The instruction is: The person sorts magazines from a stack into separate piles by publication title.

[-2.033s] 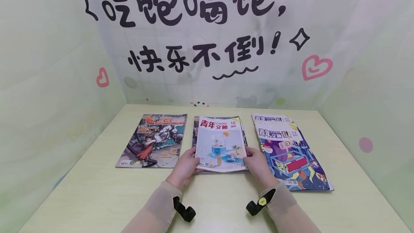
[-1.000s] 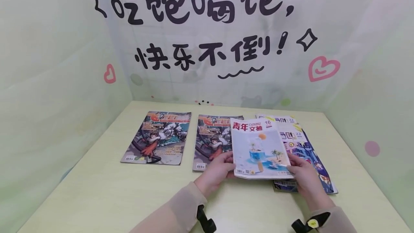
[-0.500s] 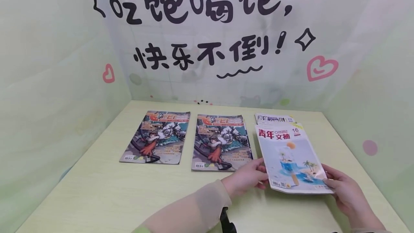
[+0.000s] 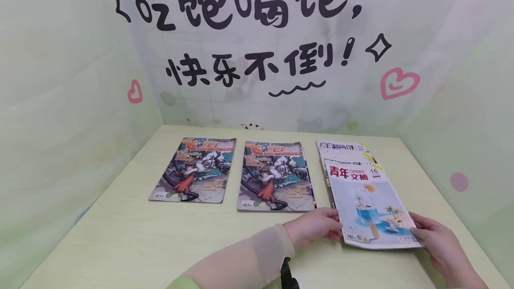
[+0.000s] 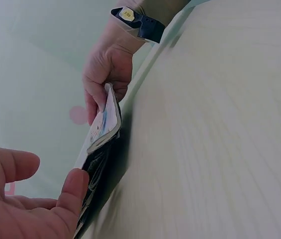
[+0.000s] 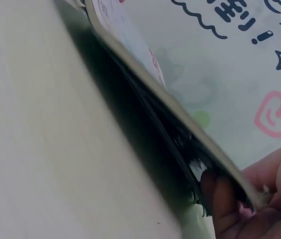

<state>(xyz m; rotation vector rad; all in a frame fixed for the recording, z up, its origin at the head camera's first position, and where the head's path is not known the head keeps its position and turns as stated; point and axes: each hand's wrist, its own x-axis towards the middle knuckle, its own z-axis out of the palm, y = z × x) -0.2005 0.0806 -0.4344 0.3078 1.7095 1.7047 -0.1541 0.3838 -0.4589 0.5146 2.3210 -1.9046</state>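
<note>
A pale blue-and-white magazine [image 4: 373,213] with a seaside popsicle cover lies over the right-hand stack of magazines [image 4: 345,147], its near edge slightly raised in the right wrist view. My right hand [image 4: 439,242] pinches its near right corner, thumb on the cover and fingers underneath. At the left edge is my left hand [image 4: 315,227], fingertips by the stack. The left wrist view shows that left hand [image 5: 28,199] with thumb and fingers apart, one fingertip against the edge of the pile. Most of the magazines underneath are hidden.
Two dark comic-style magazines lie left of the stack: one at the far left [image 4: 194,171], and one in the middle [image 4: 275,177] with other edges showing beneath. Printed cloth walls [image 4: 241,106] enclose the table [image 4: 132,235] at the back and sides.
Both hands have carried the popsicle magazine from the middle pile rightward and down onto the right stack. The middle comic magazine is uncovered. The left hand's fingers have loosened from the edge.
</note>
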